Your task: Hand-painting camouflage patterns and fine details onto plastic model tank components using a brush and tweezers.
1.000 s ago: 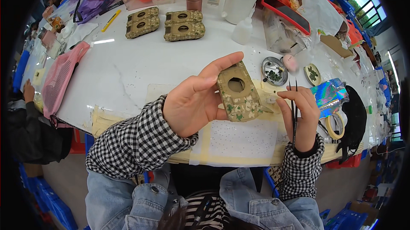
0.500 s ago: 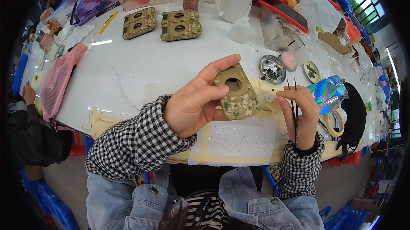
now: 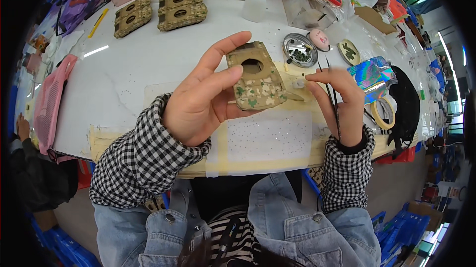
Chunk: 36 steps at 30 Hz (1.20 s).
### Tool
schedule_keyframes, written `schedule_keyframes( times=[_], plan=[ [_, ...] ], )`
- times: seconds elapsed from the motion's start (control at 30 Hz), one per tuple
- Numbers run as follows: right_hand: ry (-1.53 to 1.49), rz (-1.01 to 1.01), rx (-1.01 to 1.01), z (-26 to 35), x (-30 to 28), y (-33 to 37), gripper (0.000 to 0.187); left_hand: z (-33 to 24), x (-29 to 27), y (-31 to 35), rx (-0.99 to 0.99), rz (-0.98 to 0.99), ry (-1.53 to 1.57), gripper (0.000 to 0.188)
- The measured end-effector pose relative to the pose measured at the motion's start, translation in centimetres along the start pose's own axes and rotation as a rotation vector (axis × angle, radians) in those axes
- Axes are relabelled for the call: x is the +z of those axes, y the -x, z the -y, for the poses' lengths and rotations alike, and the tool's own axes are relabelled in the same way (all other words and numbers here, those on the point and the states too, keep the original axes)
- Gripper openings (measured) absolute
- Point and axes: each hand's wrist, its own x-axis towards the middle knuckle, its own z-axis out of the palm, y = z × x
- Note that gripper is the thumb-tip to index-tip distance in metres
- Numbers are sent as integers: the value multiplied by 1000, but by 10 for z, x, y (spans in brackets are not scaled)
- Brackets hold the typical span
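My left hand (image 3: 193,93) is closed around the edges of a camouflage-painted model tank hull (image 3: 258,86), with a round hole in its top facing up. Black tweezers (image 3: 333,99) lie in my right hand (image 3: 347,100), tips pointing up and away, while its thumb and index finger come close together. Whether a tiny part sits between those fingertips is too small to tell. Just left of them is a small whitish object (image 3: 298,83). Beyond, a round metal dish (image 3: 286,54) contains small dark green pieces. A pale oval dish (image 3: 343,57) has more green pieces.
Several similar hulls (image 3: 182,17) sit at the back left. A white speckled sheet (image 3: 267,143) is taped at the front edge. A pink mesh bag (image 3: 57,100) lies left; a tape roll (image 3: 391,114), shiny pouch (image 3: 372,76) and black cloth item (image 3: 406,103) lie right. A squeeze bottle (image 3: 255,6) stands behind.
The whole view has shifted, so the table and hands appear higher and further left. My left hand keeps the hull and my right hand keeps the tweezers, with little movement over the table.
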Motion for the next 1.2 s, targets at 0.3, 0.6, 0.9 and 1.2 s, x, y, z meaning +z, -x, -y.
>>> schedule_keyframes(
  times=[0.3,0.6,0.9,1.2],
  plan=[
    [-29,-61,16,2,-6,0,11,0,2,-1,-30,-49,9,51],
    [-502,-224,-7,39,-26,-11,11,-2,2,1,-70,-21,32,53],
    [-612,-45,-38,54,12,-24,11,-5,7,5,-106,-26,63,50],
    [-590,-50,-6,52,16,-22,9,-3,6,4,-85,-18,72,51]
  ],
)
